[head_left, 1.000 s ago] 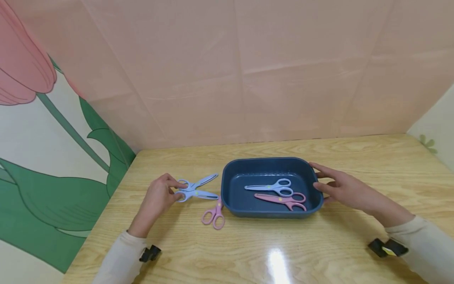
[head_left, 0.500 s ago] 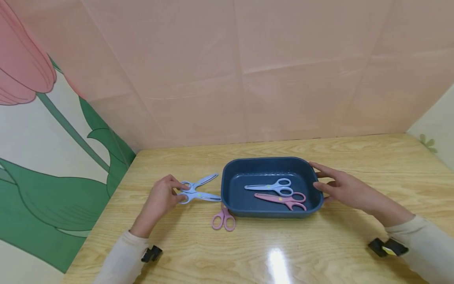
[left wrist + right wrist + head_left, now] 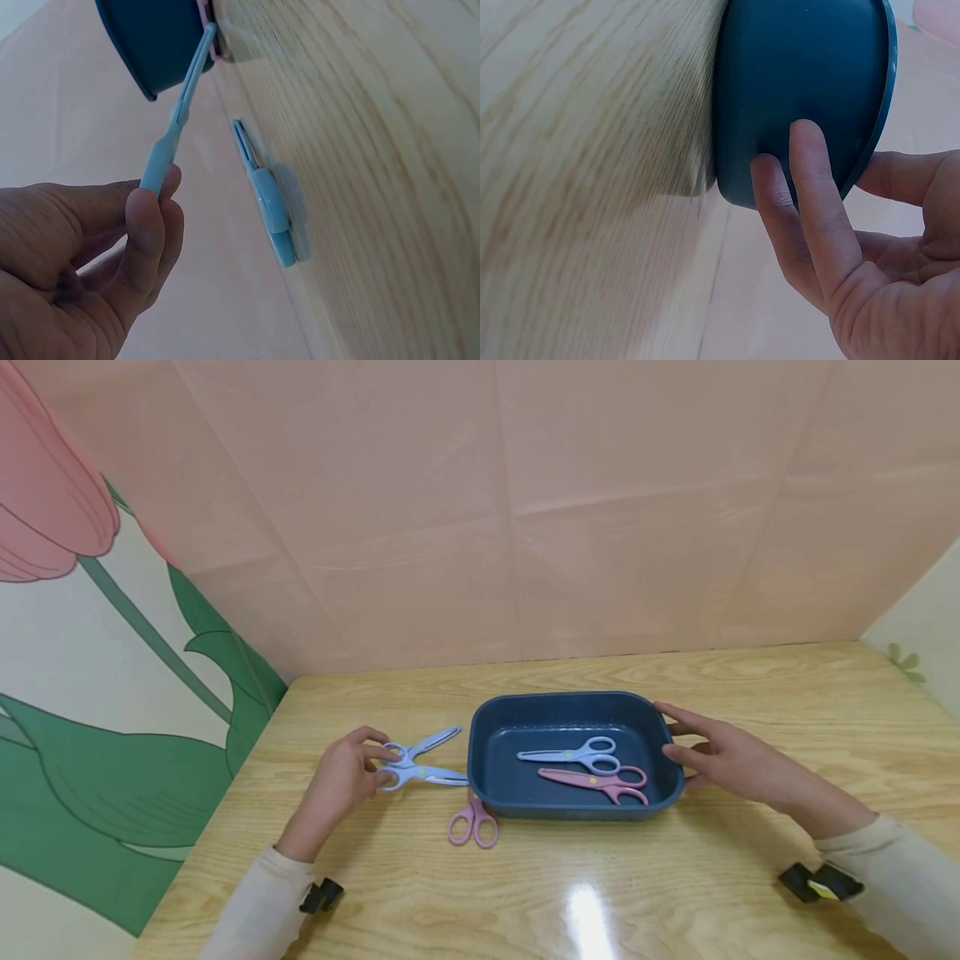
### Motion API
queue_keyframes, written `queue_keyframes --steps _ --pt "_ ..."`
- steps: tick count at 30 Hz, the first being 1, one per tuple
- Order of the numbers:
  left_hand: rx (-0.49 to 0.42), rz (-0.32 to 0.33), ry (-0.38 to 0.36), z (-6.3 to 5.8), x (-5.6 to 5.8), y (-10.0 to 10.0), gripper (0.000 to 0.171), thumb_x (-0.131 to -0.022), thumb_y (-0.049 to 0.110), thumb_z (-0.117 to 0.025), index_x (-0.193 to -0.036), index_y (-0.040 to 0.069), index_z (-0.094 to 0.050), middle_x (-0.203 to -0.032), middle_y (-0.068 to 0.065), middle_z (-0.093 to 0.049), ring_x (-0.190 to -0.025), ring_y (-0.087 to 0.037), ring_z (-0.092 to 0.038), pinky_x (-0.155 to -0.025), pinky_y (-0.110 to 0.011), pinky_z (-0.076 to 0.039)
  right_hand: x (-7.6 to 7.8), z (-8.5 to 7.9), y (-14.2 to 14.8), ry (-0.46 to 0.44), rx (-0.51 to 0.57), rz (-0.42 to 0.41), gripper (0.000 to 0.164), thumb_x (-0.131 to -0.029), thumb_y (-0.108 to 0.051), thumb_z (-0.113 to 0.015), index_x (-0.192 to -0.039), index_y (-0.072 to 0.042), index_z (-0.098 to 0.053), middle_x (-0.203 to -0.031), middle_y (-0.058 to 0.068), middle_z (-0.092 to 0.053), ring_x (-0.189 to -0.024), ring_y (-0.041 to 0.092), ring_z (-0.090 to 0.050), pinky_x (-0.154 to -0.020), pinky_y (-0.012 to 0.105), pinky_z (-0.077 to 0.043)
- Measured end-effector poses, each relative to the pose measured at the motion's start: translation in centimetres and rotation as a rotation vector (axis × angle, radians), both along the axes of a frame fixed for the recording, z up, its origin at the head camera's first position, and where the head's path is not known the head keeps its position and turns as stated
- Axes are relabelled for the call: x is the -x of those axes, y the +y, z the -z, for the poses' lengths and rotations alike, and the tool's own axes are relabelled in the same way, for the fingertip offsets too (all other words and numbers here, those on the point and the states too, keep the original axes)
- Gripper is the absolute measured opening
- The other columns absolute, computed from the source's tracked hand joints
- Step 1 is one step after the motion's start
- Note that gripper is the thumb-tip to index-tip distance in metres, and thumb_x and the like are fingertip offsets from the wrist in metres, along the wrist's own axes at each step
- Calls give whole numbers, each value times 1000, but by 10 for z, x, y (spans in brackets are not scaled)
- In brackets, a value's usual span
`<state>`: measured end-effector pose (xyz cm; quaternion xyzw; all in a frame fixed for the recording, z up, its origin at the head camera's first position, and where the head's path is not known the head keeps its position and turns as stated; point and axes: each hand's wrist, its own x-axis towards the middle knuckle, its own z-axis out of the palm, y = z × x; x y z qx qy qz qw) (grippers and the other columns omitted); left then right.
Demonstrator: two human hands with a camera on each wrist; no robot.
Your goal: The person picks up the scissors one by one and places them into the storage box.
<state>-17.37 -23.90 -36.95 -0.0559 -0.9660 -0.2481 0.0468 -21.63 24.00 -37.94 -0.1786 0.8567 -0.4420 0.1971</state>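
My left hand (image 3: 341,783) pinches the handle end of light blue scissors (image 3: 437,774) between thumb and fingers. In the left wrist view, the tip of the held scissors comes up to the dark blue tray (image 3: 154,45), by a pink edge there. A second pair of light blue scissors (image 3: 271,204) lies on the table beside the held one. Pink scissors (image 3: 477,810) show their handles at the tray's near left corner; their blades are hidden. My right hand (image 3: 731,762) rests nearly straight fingers against the tray's right end, as the right wrist view also shows.
Inside the tray lie one blue pair of scissors (image 3: 573,754) and one pink pair (image 3: 592,781), side by side. A wooden table (image 3: 480,902) carries everything. Behind it stands a pinkish wall covering (image 3: 525,527); a flower-patterned wall (image 3: 150,793) stands at the left.
The left hand has shifted slightly right with the blue scissors, and the pink scissors' handles have swung right along the tray's corner. In the last half second little has moved. The right hand stays.
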Motion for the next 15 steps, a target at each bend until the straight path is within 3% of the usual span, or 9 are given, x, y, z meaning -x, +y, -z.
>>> queue_keyframes --steps 5,15 --pt "-3 15 -9 -1 0 1 19 -79 2 -81 -97 5 -80 -126 -6 -66 -77 -12 -69 -53 -16 -51 0 0 -1 -3 -12 7 75 -103 -25 -54 -161 -11 -8 -148 42 -30 -114 40 -64 -77 35 -62" --pt "10 15 -13 0 0 1 19 -78 3 -82 -98 5 -80 -125 -7 -67 -73 -11 -70 -54 -14 -52 0 0 -1 -6 -5 7 75 -103 -25 -54 -161 -10 -8 -148 42 -29 -115 41 -64 -76 34 -62"
